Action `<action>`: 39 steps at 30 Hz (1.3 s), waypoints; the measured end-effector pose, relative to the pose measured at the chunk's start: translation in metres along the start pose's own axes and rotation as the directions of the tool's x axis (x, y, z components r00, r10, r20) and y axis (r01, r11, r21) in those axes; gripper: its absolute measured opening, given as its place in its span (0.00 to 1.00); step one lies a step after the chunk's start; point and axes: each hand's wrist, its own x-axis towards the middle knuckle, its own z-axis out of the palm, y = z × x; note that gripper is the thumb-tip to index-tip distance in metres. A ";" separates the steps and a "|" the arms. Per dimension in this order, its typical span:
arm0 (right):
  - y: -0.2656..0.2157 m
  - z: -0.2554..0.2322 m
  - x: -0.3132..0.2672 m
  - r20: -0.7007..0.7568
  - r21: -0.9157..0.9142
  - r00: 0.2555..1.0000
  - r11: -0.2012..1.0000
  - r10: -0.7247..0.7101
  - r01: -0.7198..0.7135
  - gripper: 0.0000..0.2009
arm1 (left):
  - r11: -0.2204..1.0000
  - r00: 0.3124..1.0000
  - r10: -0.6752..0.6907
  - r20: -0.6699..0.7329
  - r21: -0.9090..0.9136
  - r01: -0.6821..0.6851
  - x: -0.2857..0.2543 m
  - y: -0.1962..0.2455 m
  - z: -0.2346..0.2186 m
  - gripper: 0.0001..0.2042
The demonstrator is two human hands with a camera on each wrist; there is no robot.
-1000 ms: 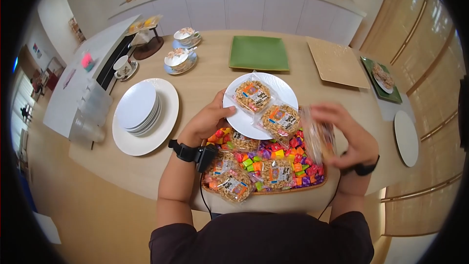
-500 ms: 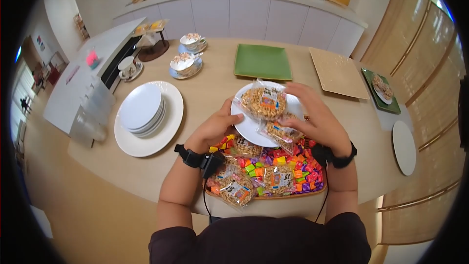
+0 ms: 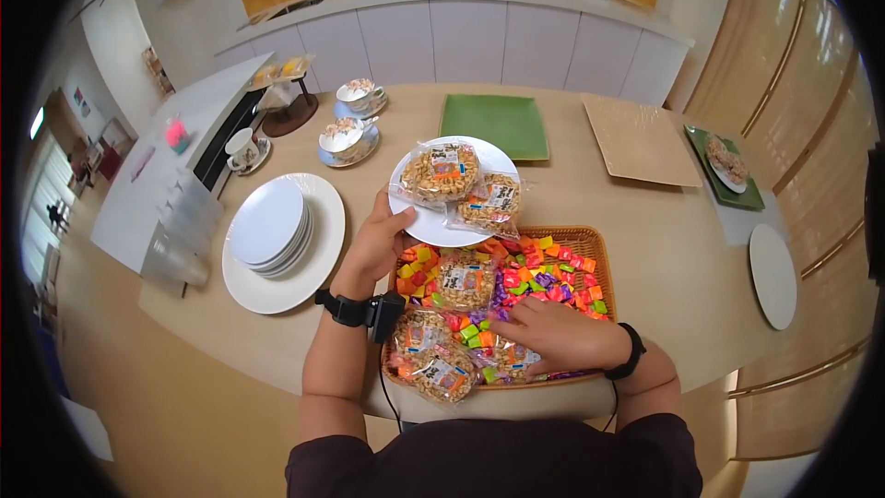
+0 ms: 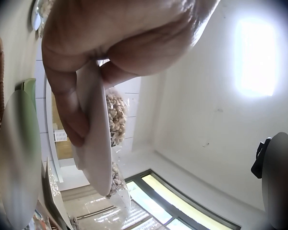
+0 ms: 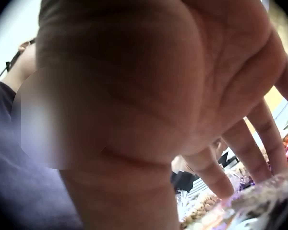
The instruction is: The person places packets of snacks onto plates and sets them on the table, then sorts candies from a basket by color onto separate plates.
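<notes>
Wrapped snacks point(image 3: 441, 172): two carried on plate point(image 3: 433, 229), rim pinched by left hand point(image 3: 376, 244); one covered by open right hand point(image 3: 570, 337), basket's point(image 3: 604, 263) near edge.

Green square plate point(image 3: 495, 127); white round plate point(image 3: 424, 227).

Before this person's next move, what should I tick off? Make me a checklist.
1. Left hand grips white plate: ok.
2. Two wrapped snacks rest on the plate: ok.
3. Plate has plenty of bare space for another: not ok; they cover most of it.
4. Plate is level: cannot tell.
5. More snacks in the wicker basket: ok.
6. Right hand has one gripped: not ok; its fingers look spread over a packet.
</notes>
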 end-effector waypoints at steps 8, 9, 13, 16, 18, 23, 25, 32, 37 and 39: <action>-0.005 -0.010 -0.002 -0.012 0.073 1.000 0.997 -0.003 0.004 0.34 | 0.997 0.996 -0.074 0.056 0.026 0.073 -0.002 -0.002 0.007 0.26; -0.005 -0.016 -0.003 0.034 0.098 0.999 0.995 -0.041 0.037 0.34 | 0.995 0.993 -0.094 0.069 0.027 0.092 -0.002 -0.002 0.007 0.28; 0.005 -0.039 -0.021 -0.192 0.284 0.957 0.921 -0.219 0.268 0.33 | 0.994 0.990 -0.102 0.097 0.052 0.097 -0.002 -0.002 0.008 0.28; 0.004 -0.058 -0.045 -0.504 0.589 0.847 0.784 0.167 0.196 0.29 | 0.995 0.986 -0.091 0.136 0.059 0.084 -0.004 -0.001 0.012 0.28; 0.013 -0.059 -0.051 -0.582 0.775 0.651 0.574 0.487 0.264 0.19 | 0.987 0.979 -0.129 0.159 0.118 0.111 -0.005 -0.003 0.015 0.28; 0.066 -0.060 -0.055 -0.556 0.826 0.613 0.457 0.561 0.330 0.12 | 0.984 0.961 -0.168 0.221 0.096 0.150 -0.009 -0.008 0.023 0.28; 0.072 -0.058 -0.053 -0.526 0.843 0.621 0.453 0.581 0.289 0.11 | 0.983 0.956 -0.179 0.234 0.084 0.164 -0.011 -0.009 0.026 0.29; 0.075 -0.045 -0.026 -0.417 0.862 0.731 0.489 0.541 0.130 0.11 | 0.977 0.938 -0.212 0.274 0.094 0.193 -0.011 -0.017 0.029 0.29; 0.071 -0.037 -0.015 -0.418 0.874 0.743 0.455 0.523 0.171 0.12 | 0.964 0.928 -0.259 0.267 0.129 0.232 -0.013 -0.016 0.035 0.29; 0.072 -0.033 -0.013 -0.424 0.858 0.751 0.491 0.506 0.153 0.12 | 0.966 0.929 -0.251 0.270 0.131 0.223 -0.013 -0.018 0.034 0.29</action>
